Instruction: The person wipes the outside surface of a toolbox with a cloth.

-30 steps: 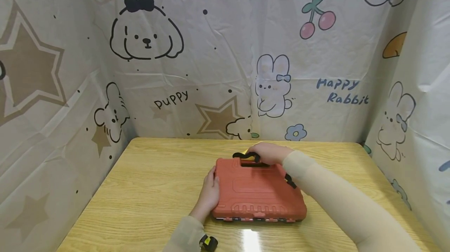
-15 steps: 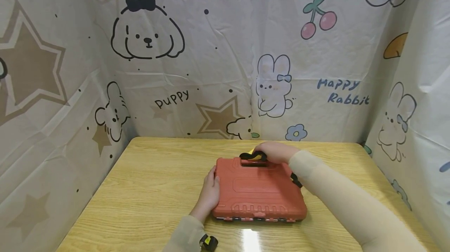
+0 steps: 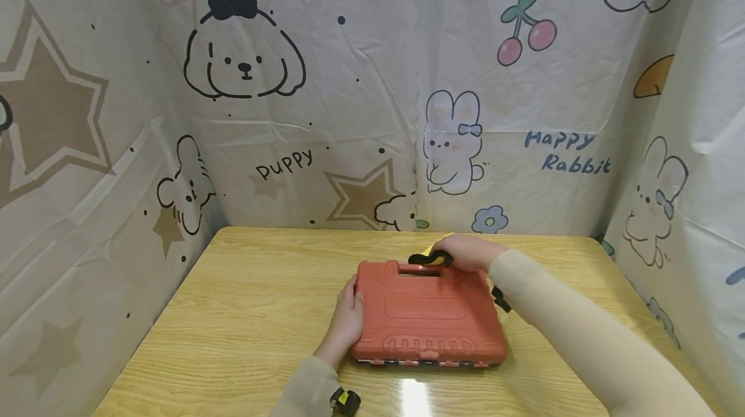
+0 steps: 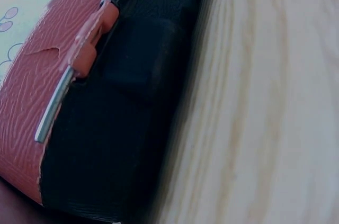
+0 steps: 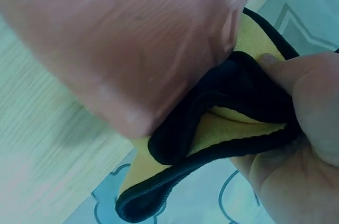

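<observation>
A red hard plastic carry case (image 3: 427, 313) lies flat on the wooden table in the head view. My left hand (image 3: 347, 321) grips its left side, thumb by the top edge. In my right hand (image 3: 468, 251) is a yellow cloth with black edging (image 5: 238, 121), bunched against the case's far edge near the handle. The right wrist view shows that cloth pinched between thumb and fingers, touching a corner of the case. The left wrist view gives the case's black lower half (image 4: 122, 107) and a metal hinge pin (image 4: 54, 105). Most left fingers are hidden.
The wooden table (image 3: 250, 294) extends to both sides of the case. Behind and beside it hangs a white cloth backdrop (image 3: 361, 81) with cartoon prints. A black wrist device (image 3: 346, 402) sits at the left sleeve.
My right hand has slid to the right along the case's far edge, carrying the cloth with it. The left hand and the case have stayed in place.
</observation>
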`<move>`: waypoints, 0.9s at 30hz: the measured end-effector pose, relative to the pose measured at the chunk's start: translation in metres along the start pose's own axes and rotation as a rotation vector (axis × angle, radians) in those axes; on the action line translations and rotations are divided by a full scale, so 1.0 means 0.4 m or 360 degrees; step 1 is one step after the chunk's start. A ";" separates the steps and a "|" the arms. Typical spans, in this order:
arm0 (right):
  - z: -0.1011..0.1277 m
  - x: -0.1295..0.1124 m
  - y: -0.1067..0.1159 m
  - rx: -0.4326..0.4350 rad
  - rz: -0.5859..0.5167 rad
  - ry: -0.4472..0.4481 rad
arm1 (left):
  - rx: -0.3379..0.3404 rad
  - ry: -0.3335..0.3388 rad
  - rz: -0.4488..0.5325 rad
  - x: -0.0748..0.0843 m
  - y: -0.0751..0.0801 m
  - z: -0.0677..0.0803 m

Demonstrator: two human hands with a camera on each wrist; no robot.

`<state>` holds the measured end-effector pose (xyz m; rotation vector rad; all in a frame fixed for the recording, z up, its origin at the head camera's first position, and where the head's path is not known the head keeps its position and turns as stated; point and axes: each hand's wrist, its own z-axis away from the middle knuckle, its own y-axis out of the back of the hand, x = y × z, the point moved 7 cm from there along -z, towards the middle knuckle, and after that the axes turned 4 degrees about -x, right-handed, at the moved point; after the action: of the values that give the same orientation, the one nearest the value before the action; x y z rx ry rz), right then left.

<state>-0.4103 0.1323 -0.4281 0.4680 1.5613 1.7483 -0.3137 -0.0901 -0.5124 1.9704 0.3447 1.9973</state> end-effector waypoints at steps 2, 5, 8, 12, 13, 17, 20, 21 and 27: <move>0.008 0.008 -0.001 0.0008 0.0020 -0.0006 | -0.0001 0.0009 -0.0004 -0.001 0.000 -0.001; 0.020 0.020 -0.001 0.0023 0.0039 -0.0032 | -0.0004 0.0008 -0.0001 0.001 0.000 0.001; 0.030 0.029 -0.002 0.0042 0.0044 -0.0030 | -0.0003 0.0009 0.0003 0.001 0.000 0.002; 0.040 0.039 -0.001 0.0074 0.0041 -0.0006 | 0.0001 0.0011 0.0006 0.002 0.000 0.004; 0.043 0.041 0.000 0.0083 0.0042 -0.0003 | 0.0000 0.0012 0.0009 0.002 0.000 0.004; 0.051 0.050 -0.001 0.0106 0.0036 -0.0005 | -0.0002 0.0025 0.0009 0.000 0.001 0.002; 0.058 0.059 -0.003 0.0123 0.0036 -0.0011 | 0.0002 0.0027 0.0000 0.000 0.001 0.000; 0.060 0.062 -0.003 0.0127 0.0040 -0.0017 | 0.0002 0.0030 -0.0001 -0.001 0.001 0.000; 0.081 0.077 -0.006 0.0116 -0.0038 -0.0091 | 0.0003 0.0052 -0.0002 0.000 0.001 0.001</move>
<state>-0.4077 0.1770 -0.4302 0.5285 1.5878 1.6507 -0.3135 -0.0905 -0.5123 1.9401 0.3559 2.0311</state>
